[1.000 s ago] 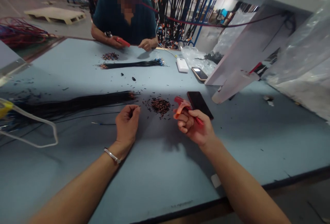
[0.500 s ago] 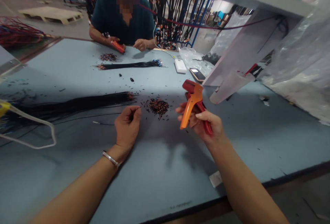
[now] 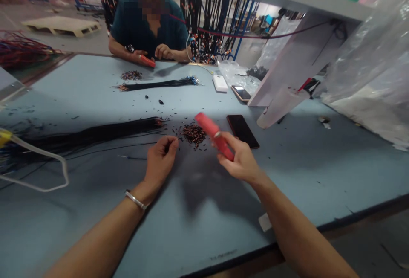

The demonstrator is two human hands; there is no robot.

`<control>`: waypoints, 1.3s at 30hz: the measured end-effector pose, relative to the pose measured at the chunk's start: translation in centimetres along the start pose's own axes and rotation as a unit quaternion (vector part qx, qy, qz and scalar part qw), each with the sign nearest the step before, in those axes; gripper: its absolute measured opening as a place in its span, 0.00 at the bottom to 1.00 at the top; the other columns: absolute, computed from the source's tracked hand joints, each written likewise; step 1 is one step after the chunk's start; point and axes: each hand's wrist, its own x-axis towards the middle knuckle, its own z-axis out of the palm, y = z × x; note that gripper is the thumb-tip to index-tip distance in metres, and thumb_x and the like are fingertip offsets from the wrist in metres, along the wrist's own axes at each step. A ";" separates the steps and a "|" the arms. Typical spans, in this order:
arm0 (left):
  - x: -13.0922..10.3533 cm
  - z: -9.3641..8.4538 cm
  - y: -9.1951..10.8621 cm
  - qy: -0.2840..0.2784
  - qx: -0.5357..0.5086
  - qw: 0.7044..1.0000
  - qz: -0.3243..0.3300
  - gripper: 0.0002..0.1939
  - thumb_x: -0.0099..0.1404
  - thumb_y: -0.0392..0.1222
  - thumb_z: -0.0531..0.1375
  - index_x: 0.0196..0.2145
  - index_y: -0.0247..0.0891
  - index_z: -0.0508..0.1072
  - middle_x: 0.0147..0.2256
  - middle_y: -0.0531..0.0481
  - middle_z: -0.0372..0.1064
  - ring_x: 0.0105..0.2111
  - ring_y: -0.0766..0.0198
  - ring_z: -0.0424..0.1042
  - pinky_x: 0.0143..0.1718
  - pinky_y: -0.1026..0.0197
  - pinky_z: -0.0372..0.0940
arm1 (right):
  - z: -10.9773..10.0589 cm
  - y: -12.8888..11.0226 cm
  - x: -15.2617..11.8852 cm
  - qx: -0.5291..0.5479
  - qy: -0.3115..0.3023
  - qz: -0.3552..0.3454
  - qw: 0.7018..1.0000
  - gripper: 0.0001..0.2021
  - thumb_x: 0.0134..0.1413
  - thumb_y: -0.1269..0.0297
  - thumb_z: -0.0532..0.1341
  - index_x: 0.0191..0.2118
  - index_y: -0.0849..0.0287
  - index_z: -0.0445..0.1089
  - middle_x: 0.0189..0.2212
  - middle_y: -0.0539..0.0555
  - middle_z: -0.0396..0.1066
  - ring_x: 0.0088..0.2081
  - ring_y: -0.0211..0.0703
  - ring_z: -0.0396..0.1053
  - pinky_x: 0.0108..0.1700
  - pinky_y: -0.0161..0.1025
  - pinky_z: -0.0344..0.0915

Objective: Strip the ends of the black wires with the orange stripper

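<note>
Red tool (image 3: 208,127) has swung leftward, right hand (image 3: 240,158) clasping it, left hand (image 3: 161,155) pinching a wire (image 3: 136,158): apparently an approach, next requiring alignment.

One left hand (image 3: 161,154), fingertips pinched on a thin wire (image 3: 133,157). One right hand (image 3: 238,158), wrapped round a red tool (image 3: 212,132). One heap of small dark pieces (image 3: 194,134), between the two. One bundle of black wires (image 3: 96,133), left. One dark phone (image 3: 244,132), right, flat on the blue worktop (image 3: 191,235). One co-worker (image 3: 139,35), opposite.
</note>
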 end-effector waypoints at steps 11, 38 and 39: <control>-0.2 -0.1 0.4 -0.022 -0.131 0.988 -0.074 0.10 0.58 0.46 0.60 0.27 0.36 0.69 0.22 0.56 0.63 0.22 0.69 0.60 0.24 0.68 0.57 | 1.6 -0.1 -0.5 -0.327 0.086 -0.205 0.919 0.13 0.56 0.66 0.58 0.46 0.62 0.70 0.38 0.59 0.73 0.39 0.50 0.69 0.52 0.53 0.54; -0.3 0.3 -0.7 -0.001 -0.140 0.990 -0.009 0.10 0.59 0.47 0.61 0.30 0.37 0.74 0.24 0.54 0.68 0.24 0.67 0.64 0.26 0.66 0.60 | 2.3 1.0 -0.7 -0.364 0.161 -0.234 0.887 0.11 0.57 0.66 0.58 0.45 0.60 0.71 0.39 0.58 0.73 0.44 0.51 0.68 0.56 0.55 0.50; -0.3 0.3 -0.6 0.000 -0.138 0.990 -0.005 0.09 0.59 0.47 0.61 0.30 0.38 0.74 0.24 0.54 0.68 0.24 0.67 0.64 0.27 0.66 0.60 | 2.4 1.1 -0.8 -0.362 0.158 -0.233 0.889 0.12 0.57 0.67 0.58 0.46 0.60 0.71 0.39 0.58 0.72 0.45 0.51 0.67 0.56 0.55 0.50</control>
